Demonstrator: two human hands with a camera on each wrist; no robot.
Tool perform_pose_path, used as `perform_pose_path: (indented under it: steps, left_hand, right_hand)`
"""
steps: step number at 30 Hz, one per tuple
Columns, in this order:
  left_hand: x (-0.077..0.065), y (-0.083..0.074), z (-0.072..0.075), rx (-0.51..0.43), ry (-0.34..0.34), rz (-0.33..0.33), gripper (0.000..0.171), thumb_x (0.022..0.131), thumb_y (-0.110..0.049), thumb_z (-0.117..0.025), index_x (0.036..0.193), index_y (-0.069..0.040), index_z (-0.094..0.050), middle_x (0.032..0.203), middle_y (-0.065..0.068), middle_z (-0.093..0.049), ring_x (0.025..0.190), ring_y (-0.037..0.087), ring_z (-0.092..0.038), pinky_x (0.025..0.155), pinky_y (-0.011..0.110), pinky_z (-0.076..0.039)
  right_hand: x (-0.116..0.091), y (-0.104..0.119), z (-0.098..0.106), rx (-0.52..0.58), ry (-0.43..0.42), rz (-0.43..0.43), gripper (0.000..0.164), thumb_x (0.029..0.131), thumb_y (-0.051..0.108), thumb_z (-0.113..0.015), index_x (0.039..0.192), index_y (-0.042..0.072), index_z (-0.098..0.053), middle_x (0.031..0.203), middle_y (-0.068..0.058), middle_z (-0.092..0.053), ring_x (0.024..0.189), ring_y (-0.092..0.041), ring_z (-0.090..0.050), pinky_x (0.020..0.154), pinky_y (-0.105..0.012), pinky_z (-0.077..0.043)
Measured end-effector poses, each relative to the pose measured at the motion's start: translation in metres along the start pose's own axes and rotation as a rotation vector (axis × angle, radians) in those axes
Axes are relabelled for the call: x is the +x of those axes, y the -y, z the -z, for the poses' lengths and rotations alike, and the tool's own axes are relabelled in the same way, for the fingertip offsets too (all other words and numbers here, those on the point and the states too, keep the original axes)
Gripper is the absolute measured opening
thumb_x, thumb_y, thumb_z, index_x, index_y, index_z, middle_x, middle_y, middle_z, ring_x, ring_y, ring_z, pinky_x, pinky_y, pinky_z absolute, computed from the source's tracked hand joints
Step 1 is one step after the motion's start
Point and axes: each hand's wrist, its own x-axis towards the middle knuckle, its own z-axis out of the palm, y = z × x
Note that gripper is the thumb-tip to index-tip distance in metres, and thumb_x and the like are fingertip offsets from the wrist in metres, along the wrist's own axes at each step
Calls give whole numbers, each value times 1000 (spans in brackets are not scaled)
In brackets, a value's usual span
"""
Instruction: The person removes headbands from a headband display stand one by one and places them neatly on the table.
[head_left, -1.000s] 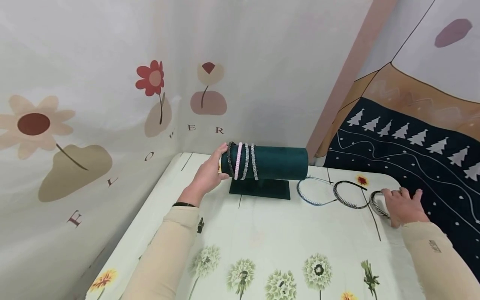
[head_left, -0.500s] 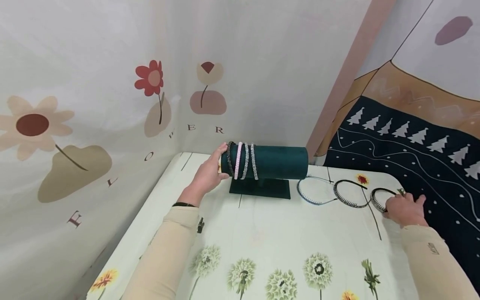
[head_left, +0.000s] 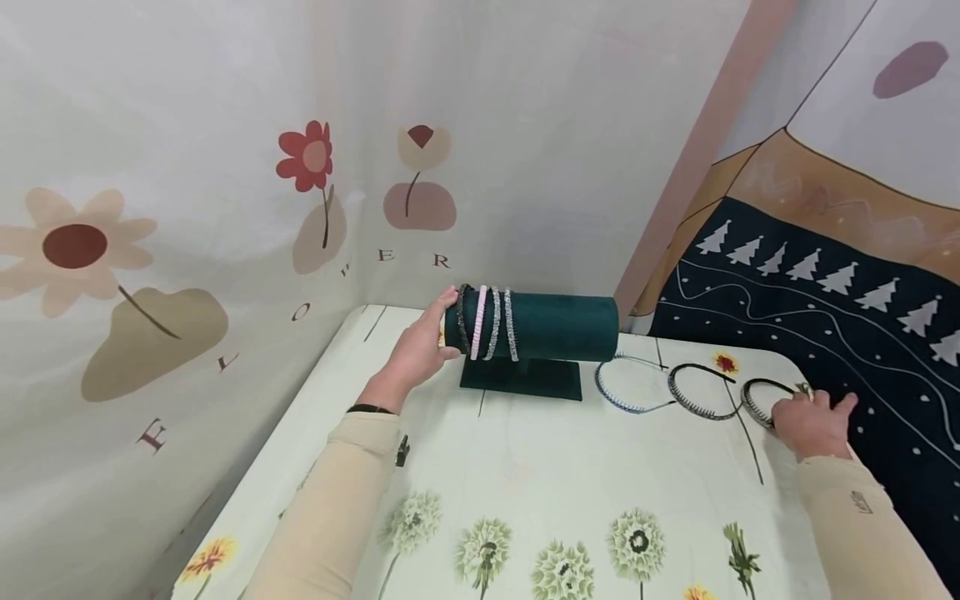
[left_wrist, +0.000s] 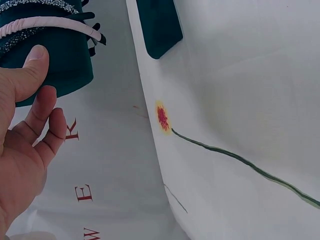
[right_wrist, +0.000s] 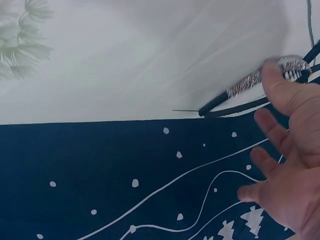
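Note:
A dark green velvet headband stand (head_left: 562, 327) lies crosswise at the back of the table. My left hand (head_left: 411, 354) grips its left end, thumb (left_wrist: 34, 67) on the roll's front. Near that end the roll wears a dark glittery headband (head_left: 461, 323), a pink headband (head_left: 478, 323) and two silver ones. At the table's right edge my right hand (head_left: 813, 425) pinches a glittery black headband (right_wrist: 245, 86), thumb on its sparkly part, other fingers spread below. Left of it lie a black toothed headband (head_left: 692, 407) and a pale blue headband (head_left: 617, 403).
A white floral cloth (head_left: 510, 467) covers the table. A pale printed curtain (head_left: 540, 167) hangs behind and at the left. Dark blue fabric with white trees (head_left: 810, 308) borders the right edge.
My right hand has drawn its fingers in from a spread reach over the rightmost headband to its near side, uncovering more of the band. The left hand stays on the stand.

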Motion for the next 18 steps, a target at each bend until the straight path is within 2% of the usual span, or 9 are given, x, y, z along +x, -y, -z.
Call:
perform_pose_path:
  steps: [3,6,11,18]
  left_hand:
    - [1,1,0,5,4,-2,106,94,-11,-83,172,-34,-15,181,-17,-8,153,38,-47,124,56,-45]
    - [1,1,0,7,3,-5,106,94,-11,-83,172,-34,-15,181,-17,-8,151,39,-49,123,56,-46]
    - [1,1,1,1,3,-4,106,94,-10,-83,172,-34,-15,181,-16,-9,151,40,-49,123,58,-45]
    - [-1,0,2,-4,10,1,105,94,-10,-83,172,-34,-16,181,-15,-9,154,40,-46,125,59,-43]
  right_hand:
    - [0,-1,0,10,-13,-18,19,95,-5,-56,103,-5,-72,111,-45,-60,111,-72,-45,101,-97,-24]
    - [-2,-1,0,36,-28,-30,19,95,-5,-54,103,-6,-71,111,-47,-58,112,-74,-43,100,-98,-23]
    - [-2,-2,1,78,-34,-49,18,93,1,-62,106,-10,-69,112,-48,-56,111,-75,-41,99,-98,-21]
    - [-1,-3,4,102,-5,-64,29,92,8,-69,111,-13,-67,110,-48,-56,111,-76,-41,99,-98,-23]
